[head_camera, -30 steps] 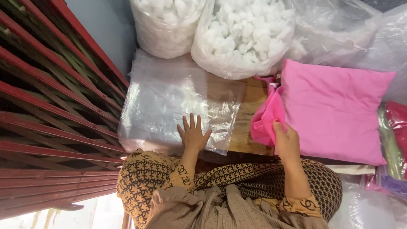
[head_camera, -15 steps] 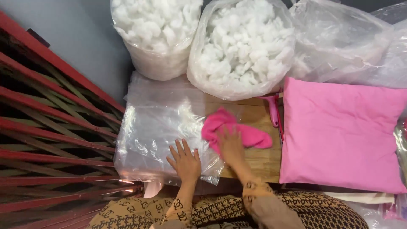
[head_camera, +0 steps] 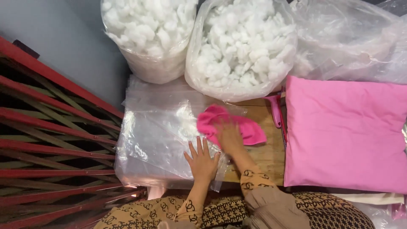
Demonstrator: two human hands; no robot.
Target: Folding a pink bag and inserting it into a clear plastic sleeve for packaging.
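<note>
The left hand (head_camera: pixel 202 161) is lying flat with its fingers spread, palm down, pressing on the near edge of a clear plastic sheet (head_camera: pixel 157 135) and gripping nothing. The right hand (head_camera: pixel 229 136) is reaching forward beside it, slightly blurred, its palm resting on a pink cloth (head_camera: pixel 231 124); whether the fingers are closing on the fabric or only pressing it is something I cannot tell. Both forearms are coming up from the bottom edge in tan patterned sleeves. The pink cloth is looking soft and crumpled, bunched into a loose flat shape, lying partly on the plastic sheet and partly on the wooden board (head_camera: pixel 265 154) just right of it. The plastic sheet is looking wrinkled and glossy. Beyond the hands, 2 clear bags of white stuffing (head_camera: pixel 239 46) are standing side by side, touching the sheet's far edge. A pink pillow (head_camera: pixel 345 131) is lying flat to the right of the board.
</note>
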